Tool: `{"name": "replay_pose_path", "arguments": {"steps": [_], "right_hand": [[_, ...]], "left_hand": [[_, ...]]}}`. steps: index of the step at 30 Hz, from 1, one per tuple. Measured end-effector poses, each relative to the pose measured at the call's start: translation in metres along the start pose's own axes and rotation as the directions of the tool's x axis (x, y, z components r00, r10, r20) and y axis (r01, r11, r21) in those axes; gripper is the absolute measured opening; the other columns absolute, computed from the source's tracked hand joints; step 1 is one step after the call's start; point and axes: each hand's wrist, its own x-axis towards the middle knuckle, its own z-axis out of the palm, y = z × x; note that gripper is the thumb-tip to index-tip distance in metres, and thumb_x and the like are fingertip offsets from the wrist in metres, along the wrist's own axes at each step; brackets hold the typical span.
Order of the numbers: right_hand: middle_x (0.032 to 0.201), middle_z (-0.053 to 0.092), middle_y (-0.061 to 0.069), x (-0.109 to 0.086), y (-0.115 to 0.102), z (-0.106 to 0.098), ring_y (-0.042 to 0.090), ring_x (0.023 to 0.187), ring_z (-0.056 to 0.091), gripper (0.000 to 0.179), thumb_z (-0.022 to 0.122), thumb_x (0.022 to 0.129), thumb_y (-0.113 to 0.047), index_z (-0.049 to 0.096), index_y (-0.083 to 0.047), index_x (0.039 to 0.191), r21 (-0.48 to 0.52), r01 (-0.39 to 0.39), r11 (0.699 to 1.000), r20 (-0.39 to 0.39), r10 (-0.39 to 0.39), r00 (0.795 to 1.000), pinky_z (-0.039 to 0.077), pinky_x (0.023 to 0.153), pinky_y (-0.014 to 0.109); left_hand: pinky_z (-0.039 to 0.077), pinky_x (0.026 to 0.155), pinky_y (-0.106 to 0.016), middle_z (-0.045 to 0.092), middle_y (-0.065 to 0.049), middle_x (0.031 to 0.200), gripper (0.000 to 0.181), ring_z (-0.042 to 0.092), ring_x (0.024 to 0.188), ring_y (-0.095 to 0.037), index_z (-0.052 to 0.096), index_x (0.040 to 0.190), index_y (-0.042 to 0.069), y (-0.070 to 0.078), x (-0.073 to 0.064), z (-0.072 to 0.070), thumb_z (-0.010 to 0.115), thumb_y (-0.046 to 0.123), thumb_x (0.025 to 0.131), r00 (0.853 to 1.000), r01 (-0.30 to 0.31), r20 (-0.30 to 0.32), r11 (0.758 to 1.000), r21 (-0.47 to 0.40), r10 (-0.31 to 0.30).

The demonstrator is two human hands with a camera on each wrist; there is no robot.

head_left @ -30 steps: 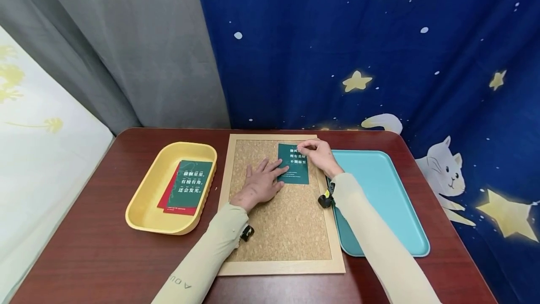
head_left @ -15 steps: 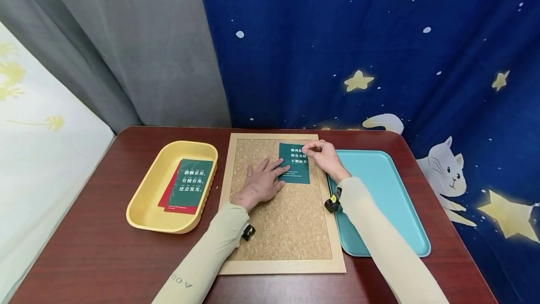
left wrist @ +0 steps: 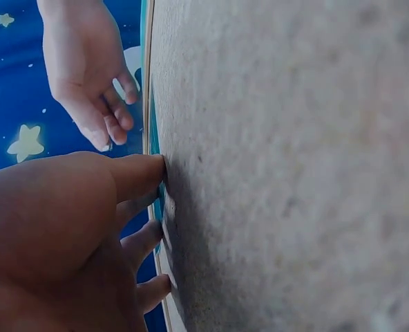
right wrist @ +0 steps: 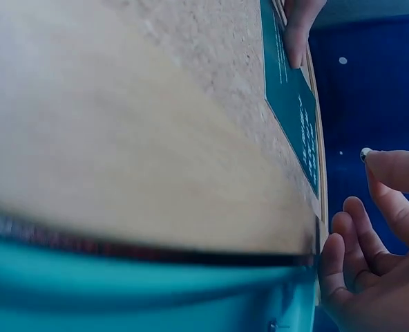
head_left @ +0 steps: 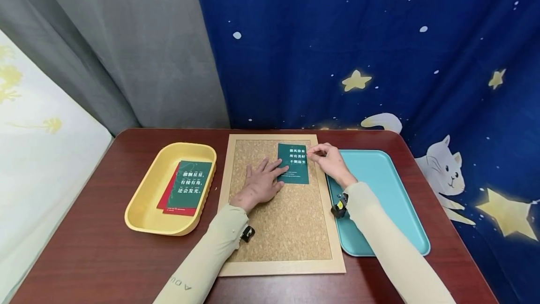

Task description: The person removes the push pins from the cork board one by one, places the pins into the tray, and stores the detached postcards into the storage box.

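A dark green card (head_left: 294,172) with white lettering lies on the upper part of a cork board (head_left: 291,222) with a pale wooden frame. My left hand (head_left: 262,186) lies flat, fingers spread, with its fingertips on the card's left edge. At the card's right edge, my right hand (head_left: 333,163) pinches a tiny shiny thumbtack (right wrist: 365,153) between thumb and index finger. In the right wrist view the tack is raised off the board, and the other fingers are loosely bent. The left wrist view shows the left fingertips pressing the board.
On the left stands a yellow tray (head_left: 141,215) holding green and red cards (head_left: 190,186). A light blue tray (head_left: 392,201) is at the right, beside the board's frame and partly under my right forearm. Curtains (head_left: 295,60) hang behind the brown table (head_left: 93,229).
My right hand has moved right and slightly toward me, from over the card's upper right corner to its right edge, uncovering the lettering. The left hand has stayed in place.
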Motion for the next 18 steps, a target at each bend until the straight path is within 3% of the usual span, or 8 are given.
{"name": "replay_pose_path", "arguments": {"steps": [18], "right_hand": [[0.12,0.062,0.011,-0.019,0.013,-0.021,0.028,0.107,0.058,0.016,0.067,0.102,-0.022,0.074,-0.01,0.109,-0.102,0.005,0.995,-0.053,-0.01,0.999,0.045,0.091,0.038]], "left_hand": [[0.01,0.125,-0.076,0.032,0.004,0.172,0.051,0.018,0.164,-0.032,0.048,0.157,0.032,0.0,-0.002,0.0,0.057,0.035,0.107,1.0,-0.012,-0.015,1.0,-0.001,0.012]]}}
